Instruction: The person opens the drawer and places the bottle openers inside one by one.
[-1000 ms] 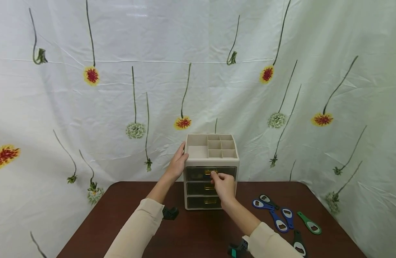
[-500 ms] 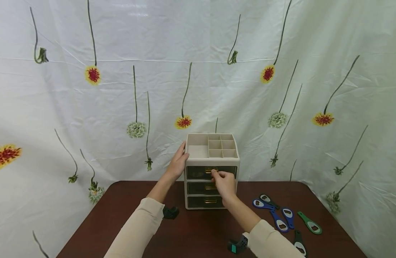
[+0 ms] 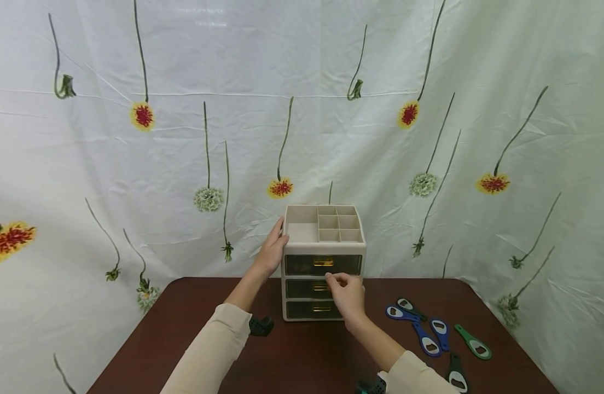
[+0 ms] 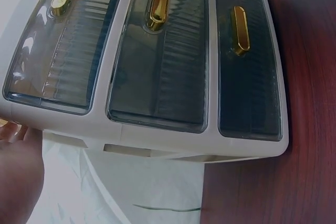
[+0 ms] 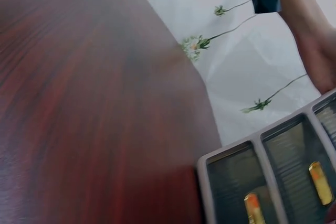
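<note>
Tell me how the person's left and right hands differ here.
The left hand rests against the side of the organizer; the right hand is in front of its drawers.
The left hand's fingers look fairly straight, while the right hand's are curled.
The left hand is higher in the head view than the right.
Both reach out of cream sleeves.

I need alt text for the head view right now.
A person's left hand rests against the side of a closed beige three-drawer organizer, while the right hand is in front of the middle drawer. Bottle openers lie at right on the table.
</note>
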The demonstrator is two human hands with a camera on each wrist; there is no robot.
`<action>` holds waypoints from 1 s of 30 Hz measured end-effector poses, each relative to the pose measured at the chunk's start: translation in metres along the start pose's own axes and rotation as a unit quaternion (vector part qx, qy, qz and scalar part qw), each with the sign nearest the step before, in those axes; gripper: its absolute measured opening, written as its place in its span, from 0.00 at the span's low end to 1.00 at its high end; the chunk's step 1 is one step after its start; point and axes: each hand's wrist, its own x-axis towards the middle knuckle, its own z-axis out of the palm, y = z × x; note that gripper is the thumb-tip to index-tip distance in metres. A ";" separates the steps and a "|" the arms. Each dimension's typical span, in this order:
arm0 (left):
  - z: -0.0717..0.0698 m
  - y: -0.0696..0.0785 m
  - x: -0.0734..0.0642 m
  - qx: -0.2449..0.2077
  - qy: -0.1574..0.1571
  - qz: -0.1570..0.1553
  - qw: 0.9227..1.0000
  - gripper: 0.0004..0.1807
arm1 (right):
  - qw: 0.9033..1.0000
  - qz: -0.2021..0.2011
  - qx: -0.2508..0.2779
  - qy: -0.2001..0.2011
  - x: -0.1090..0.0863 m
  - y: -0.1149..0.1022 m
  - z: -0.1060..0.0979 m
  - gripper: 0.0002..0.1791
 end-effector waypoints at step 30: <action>0.003 -0.035 0.014 0.014 0.025 0.011 1.000 0.33 | 0.999 0.031 -0.035 0.016 -0.006 0.031 0.012 0.17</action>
